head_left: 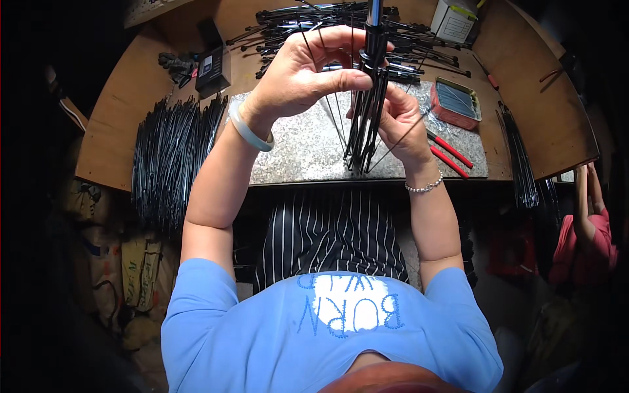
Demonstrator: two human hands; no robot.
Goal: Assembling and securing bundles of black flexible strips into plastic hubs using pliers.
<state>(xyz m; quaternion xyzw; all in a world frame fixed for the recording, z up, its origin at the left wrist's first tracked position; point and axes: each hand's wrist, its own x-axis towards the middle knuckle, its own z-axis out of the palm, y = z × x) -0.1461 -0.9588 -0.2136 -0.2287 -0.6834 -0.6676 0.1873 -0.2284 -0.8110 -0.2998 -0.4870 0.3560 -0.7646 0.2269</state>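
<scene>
An umbrella frame [371, 108] stands upright before me, its shiny shaft [374, 13] running out at the top edge. Its thin black ribs bunch downward, and a few splay out to the sides. My left hand [304, 75] curls round the frame's upper part, thumb against the black collar [373, 57] and fingers behind it. On the other side, my right hand [404, 124] is closed at the ribs lower down, its fingertips partly hidden by them. One loose-ended rib slants across this hand.
Bundled black ribs [170, 154] hang over the table's left edge; another bundle [517, 160] hangs at the right. Red-handled pliers [452, 154] lie near a tin [455, 103] of thin pieces. More frames [282, 29] are heaped behind. A black box [214, 71] stands left. Another person's arm [583, 196] shows far right.
</scene>
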